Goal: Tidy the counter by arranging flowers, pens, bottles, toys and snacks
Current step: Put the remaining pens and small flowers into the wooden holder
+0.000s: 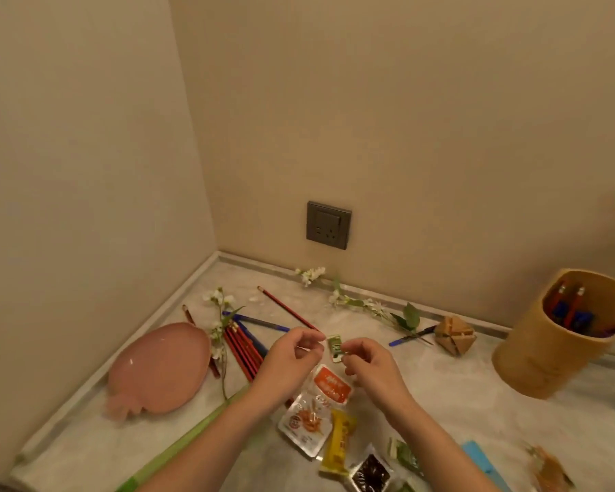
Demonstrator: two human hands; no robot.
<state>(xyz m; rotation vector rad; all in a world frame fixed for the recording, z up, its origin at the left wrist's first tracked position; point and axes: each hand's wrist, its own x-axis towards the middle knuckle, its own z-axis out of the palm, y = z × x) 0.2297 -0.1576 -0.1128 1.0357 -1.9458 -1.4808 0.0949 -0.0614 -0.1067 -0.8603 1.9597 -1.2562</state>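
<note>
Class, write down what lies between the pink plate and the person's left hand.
In the head view, a white flower sprig and a bundle of red pencils lie between them.

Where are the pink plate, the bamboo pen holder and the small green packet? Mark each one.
pink plate (158,367): head view, bare middle of the dish.
bamboo pen holder (547,353): head view, outer wall.
small green packet (334,345): head view, middle of the wrapper.

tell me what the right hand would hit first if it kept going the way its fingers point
The right hand pinches the small green packet, so that comes first; just beyond it are the fingertips of the left hand. Further on lies a red pencil, though depth is unclear.
</note>
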